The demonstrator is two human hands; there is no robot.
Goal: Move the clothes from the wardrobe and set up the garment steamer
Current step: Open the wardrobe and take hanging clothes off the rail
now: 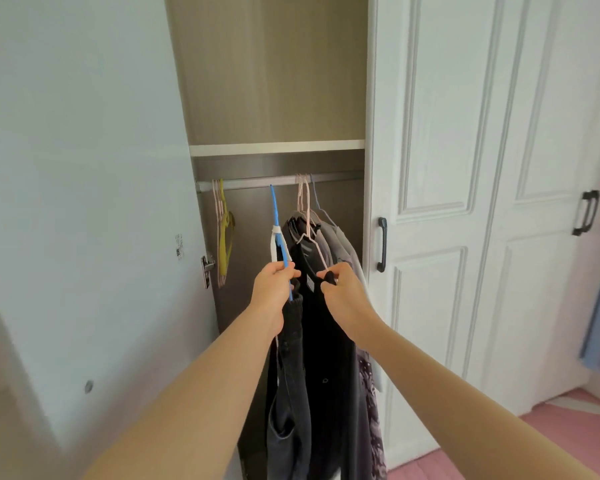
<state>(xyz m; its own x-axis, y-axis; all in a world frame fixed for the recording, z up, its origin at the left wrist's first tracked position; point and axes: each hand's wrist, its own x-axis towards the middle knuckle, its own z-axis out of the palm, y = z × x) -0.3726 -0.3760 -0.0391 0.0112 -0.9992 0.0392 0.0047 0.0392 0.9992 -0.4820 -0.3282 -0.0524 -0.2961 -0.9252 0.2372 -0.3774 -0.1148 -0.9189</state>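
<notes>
Both my forearms reach forward into the open wardrobe (pixel 274 81). My left hand (pixel 273 284) has its fingers (pixel 291 273) curled tight round the lower arm of a blue hanger (pixel 275 216), from which dark jeans (pixel 290 393) hang down. My right hand (pixel 345 294), just beside it, has its fingers (pixel 326 274) clamped in a pinch on a fold of the black garment (pixel 326 348) near its neckline. That garment hangs on a pink hanger (pixel 303 199). Grey clothes (pixel 340 245) hang behind it, to the right. The blue hanger's top reaches the rail (pixel 253 184); whether it is hooked on I cannot tell. At the rail's left end hang a yellow hanger (pixel 226 237) and pink ones, all bare. A shelf (pixel 274 147) runs above the rail. To the right stand white doors (pixel 437 150) with dark handles (pixel 381 244).
</notes>
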